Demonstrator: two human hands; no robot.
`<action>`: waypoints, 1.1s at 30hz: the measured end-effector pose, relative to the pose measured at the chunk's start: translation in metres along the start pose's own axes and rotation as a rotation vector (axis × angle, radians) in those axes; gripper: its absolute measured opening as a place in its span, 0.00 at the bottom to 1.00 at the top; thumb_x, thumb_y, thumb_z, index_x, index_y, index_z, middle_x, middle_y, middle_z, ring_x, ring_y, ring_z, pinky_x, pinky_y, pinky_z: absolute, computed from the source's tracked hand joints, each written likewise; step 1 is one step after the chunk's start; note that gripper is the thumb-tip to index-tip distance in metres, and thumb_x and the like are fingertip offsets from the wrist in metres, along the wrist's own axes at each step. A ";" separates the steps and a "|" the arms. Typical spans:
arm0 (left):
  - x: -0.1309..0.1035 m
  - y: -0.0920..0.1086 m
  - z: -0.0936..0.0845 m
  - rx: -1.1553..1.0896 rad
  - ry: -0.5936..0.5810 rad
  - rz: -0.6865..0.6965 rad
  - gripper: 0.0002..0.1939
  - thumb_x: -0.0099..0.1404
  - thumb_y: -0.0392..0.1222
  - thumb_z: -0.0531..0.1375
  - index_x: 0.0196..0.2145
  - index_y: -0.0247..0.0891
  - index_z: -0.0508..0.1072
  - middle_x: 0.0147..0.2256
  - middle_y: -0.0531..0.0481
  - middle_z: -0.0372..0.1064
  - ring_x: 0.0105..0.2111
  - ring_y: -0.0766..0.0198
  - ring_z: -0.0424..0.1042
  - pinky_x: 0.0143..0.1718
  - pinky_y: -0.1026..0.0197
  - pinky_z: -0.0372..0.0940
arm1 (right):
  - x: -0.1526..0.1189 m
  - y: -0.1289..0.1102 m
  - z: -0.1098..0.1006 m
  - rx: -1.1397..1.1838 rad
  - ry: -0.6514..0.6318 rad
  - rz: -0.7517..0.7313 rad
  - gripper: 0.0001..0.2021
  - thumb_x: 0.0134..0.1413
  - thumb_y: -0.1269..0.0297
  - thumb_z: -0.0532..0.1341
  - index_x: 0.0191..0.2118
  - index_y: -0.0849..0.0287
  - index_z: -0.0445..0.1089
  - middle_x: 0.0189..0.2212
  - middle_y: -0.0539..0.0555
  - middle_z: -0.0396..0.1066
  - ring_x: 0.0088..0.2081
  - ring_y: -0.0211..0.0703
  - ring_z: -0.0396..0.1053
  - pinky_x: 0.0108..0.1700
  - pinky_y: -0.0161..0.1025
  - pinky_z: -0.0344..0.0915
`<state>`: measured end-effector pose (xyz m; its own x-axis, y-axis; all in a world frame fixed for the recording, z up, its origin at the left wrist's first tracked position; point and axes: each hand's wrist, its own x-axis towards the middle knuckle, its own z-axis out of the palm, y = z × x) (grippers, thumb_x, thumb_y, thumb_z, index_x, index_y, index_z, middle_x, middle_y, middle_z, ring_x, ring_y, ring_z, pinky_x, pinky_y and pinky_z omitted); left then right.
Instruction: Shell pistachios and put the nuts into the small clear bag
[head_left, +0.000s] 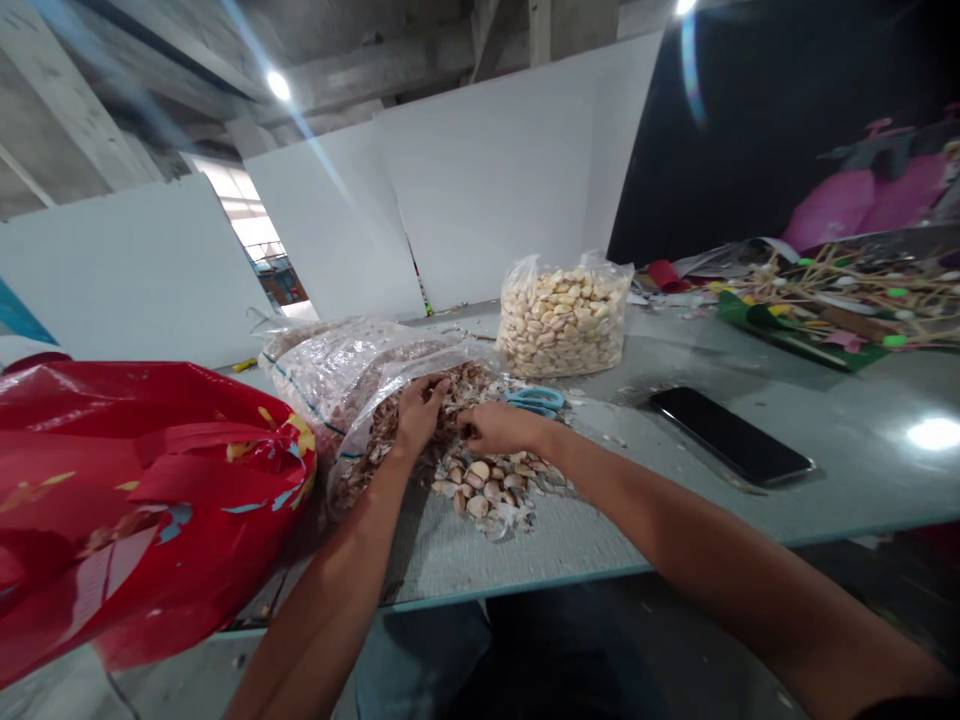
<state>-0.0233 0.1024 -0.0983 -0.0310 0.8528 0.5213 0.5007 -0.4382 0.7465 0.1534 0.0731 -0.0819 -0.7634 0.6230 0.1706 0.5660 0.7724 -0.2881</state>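
My left hand (420,412) reaches into the mouth of a clear plastic bag (360,350) full of dry garlic skins (470,382). Its thumb stands apart from the fingers, and no held thing shows. Beside it, my right hand (501,430) has its fingers curled down over the edge of the skins; whatever they grip is hidden. Just below the right hand lies a small pile of unpeeled garlic cloves (480,480) with loose skin flakes around it. Blue-handled scissors (536,400) rest right behind my right wrist.
A clear bag of peeled garlic cloves (562,320) stands at the back. On the right lie a black phone (731,435) and a heap of thin sticks (847,290) with coloured bits. A large red plastic bag (187,480) covers the left. The table's front edge (517,585) is near my body.
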 end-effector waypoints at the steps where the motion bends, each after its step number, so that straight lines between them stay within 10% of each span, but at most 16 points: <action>1: 0.000 0.000 0.000 0.022 0.002 0.009 0.15 0.61 0.49 0.57 0.38 0.36 0.74 0.27 0.51 0.71 0.24 0.67 0.67 0.29 0.65 0.63 | 0.001 0.002 0.000 0.021 0.033 0.005 0.13 0.49 0.70 0.60 0.42 0.61 0.73 0.37 0.56 0.76 0.36 0.43 0.72 0.37 0.33 0.62; 18: -0.003 0.012 -0.003 0.110 -0.031 0.083 0.13 0.59 0.43 0.60 0.41 0.38 0.76 0.38 0.47 0.75 0.34 0.63 0.72 0.38 0.61 0.66 | 0.003 0.000 -0.002 0.101 0.053 -0.027 0.08 0.53 0.71 0.61 0.39 0.62 0.75 0.36 0.57 0.76 0.38 0.42 0.71 0.40 0.33 0.61; 29: -0.005 0.011 -0.003 0.120 -0.108 0.080 0.16 0.60 0.45 0.60 0.45 0.39 0.75 0.31 0.49 0.75 0.26 0.65 0.70 0.32 0.63 0.66 | 0.003 -0.001 0.002 -0.013 -0.003 0.004 0.10 0.54 0.69 0.59 0.39 0.57 0.77 0.35 0.55 0.77 0.37 0.42 0.72 0.39 0.33 0.62; 33: -0.005 0.012 -0.002 0.074 -0.123 0.088 0.16 0.62 0.46 0.58 0.45 0.39 0.76 0.21 0.53 0.70 0.21 0.67 0.67 0.27 0.64 0.64 | 0.001 0.005 -0.003 0.019 0.169 0.104 0.11 0.56 0.66 0.57 0.39 0.58 0.76 0.34 0.55 0.77 0.36 0.42 0.72 0.38 0.33 0.61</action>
<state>-0.0192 0.0919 -0.0911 0.1192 0.8424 0.5255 0.5591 -0.4943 0.6656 0.1562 0.0776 -0.0807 -0.6370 0.7126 0.2939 0.6323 0.7011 -0.3295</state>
